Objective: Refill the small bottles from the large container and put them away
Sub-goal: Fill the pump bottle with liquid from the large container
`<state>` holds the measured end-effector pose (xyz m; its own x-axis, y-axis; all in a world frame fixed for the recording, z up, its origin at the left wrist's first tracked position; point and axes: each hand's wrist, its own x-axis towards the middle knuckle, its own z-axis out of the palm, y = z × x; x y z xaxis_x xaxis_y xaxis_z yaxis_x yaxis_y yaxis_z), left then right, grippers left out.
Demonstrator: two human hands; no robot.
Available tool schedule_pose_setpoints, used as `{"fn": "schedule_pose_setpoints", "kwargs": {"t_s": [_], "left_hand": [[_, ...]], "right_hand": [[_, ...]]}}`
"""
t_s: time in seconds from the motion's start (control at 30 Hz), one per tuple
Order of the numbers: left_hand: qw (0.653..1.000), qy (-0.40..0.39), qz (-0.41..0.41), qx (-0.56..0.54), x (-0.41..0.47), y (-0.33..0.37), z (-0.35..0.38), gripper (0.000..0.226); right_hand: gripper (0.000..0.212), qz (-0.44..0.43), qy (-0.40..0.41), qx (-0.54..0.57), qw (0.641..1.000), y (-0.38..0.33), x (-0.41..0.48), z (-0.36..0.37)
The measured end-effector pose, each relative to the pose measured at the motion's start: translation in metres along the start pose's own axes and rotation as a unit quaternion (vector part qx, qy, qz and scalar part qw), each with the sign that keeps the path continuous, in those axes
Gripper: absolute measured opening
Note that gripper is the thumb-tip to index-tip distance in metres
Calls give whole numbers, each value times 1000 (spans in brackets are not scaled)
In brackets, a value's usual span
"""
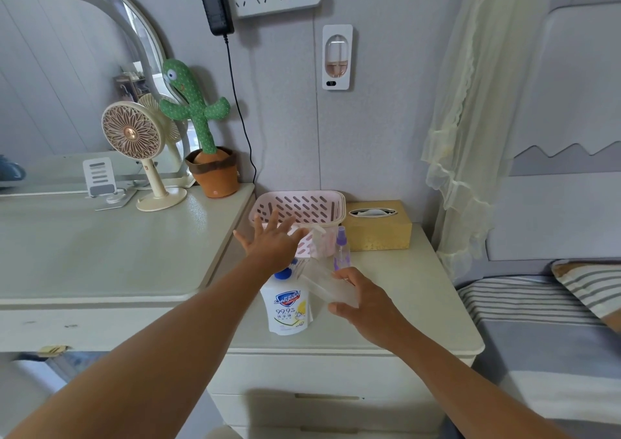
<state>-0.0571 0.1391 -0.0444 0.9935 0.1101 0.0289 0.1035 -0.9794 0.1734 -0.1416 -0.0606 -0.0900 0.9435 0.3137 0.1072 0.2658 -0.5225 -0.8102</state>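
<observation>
Your left hand (272, 245) is reaching fwd w/ fingers spread straight, released and gripping nothing. It's hovering in front of the pink basket (302, 207); can't tell whether it's touching anything under it.

Your right hand (364, 302) is grasping 1 clear small bottle (327, 285), thumb below and fingers curled over the top. It's holding the bottle tilted, far end pointing up-left toward the large container (285, 309). That container, a white Safeguard soap pouch w/ a blue cap, is standing upright on the low desk (410, 291), just left of the clear bottle.

A 2nd small one, a purple spray bottle (342, 252), is standing upright on the same desk, btwn the basket and your right hand. Something pink-patterned is sitting beside it, partly hidden by your left hand and too blurred to name.

A gold tissue box (379, 228) is sitting right of the basket, by the wall. On the higher desk (100, 254) to the left, a fan (131, 134) and a cactus toy (198, 116) in a pot are standing in front of a mirror (67, 69).
</observation>
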Motion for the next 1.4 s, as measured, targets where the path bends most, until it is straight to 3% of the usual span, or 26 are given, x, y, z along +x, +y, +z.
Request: {"fn": "schedule_pose_setpoints", "kwargs": {"t_s": [0.27, 0.47, 0.7, 1.4], "left_hand": [[1000, 11, 0, 0, 0, 1, -5, 62], [1000, -3, 8, 18, -3, 1, 1, 52], [1000, 15, 3, 0, -2, 2, -8, 61], [1000, 15, 2, -5, 2, 0, -3, 62]], "right_hand": [[46, -7, 1, 6, 1000, -2, 0, -2], [47, 5, -4, 6, 1000, 0, -1, 1], [47, -3, 0, 6, 1000, -7, -3, -4], [47, 3, 2, 13, 1000, -4, -2, 0]]}}
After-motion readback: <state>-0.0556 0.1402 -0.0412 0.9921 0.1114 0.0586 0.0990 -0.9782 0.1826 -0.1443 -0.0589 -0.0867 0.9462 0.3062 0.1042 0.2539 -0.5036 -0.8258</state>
